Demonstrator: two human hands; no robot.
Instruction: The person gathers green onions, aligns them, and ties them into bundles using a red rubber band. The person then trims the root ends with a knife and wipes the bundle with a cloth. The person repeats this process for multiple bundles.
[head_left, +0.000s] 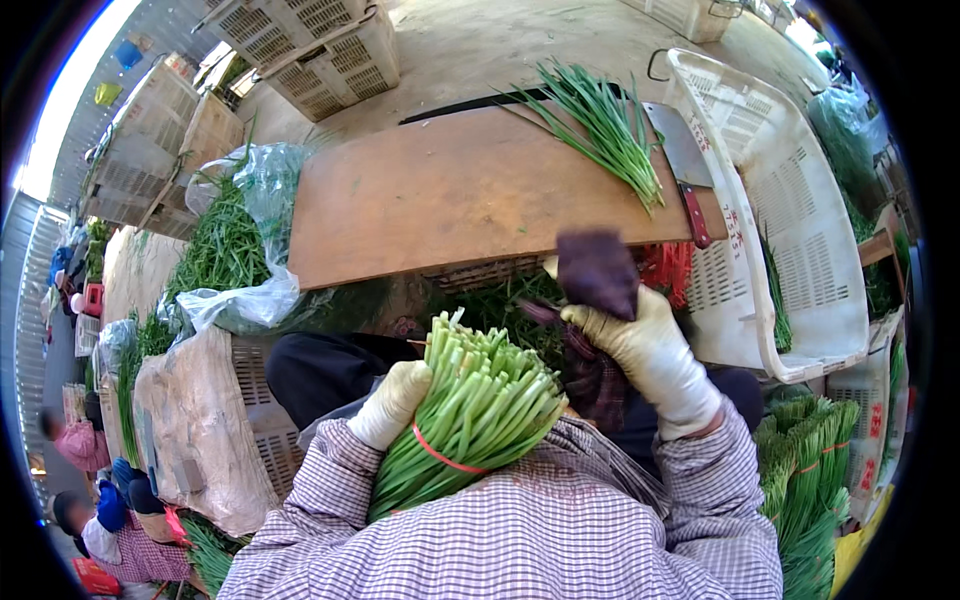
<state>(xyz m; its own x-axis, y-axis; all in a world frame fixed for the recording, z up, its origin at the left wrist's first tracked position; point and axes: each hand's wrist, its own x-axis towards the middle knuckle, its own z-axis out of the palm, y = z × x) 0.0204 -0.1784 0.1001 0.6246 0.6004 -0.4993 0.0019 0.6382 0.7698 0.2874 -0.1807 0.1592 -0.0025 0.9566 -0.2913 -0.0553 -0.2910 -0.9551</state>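
My left hand [393, 408], in a pale glove, is closed on the side of a thick bundle of green chives [495, 400]. A red rubber band [445, 452] runs round the bundle, which leans against my chest with its pale cut ends up and away from me. To the right, my gloved right hand [655, 355] grips a dark purple cloth [597, 272], raised near the front edge of a brown wooden board [430, 190]. The cloth is slightly blurred. On the board's far right lies a loose bunch of chives [605, 130], beside a cleaver [682, 150] with a red handle.
A white plastic crate [800, 220] stands right of the board, with red bands [667, 270] hanging near it. Banded chive bundles [805, 470] stand lower right. Left are a plastic bag of loose greens [220, 240] and stacked crates [145, 150]. Other people [125, 540] sit far left.
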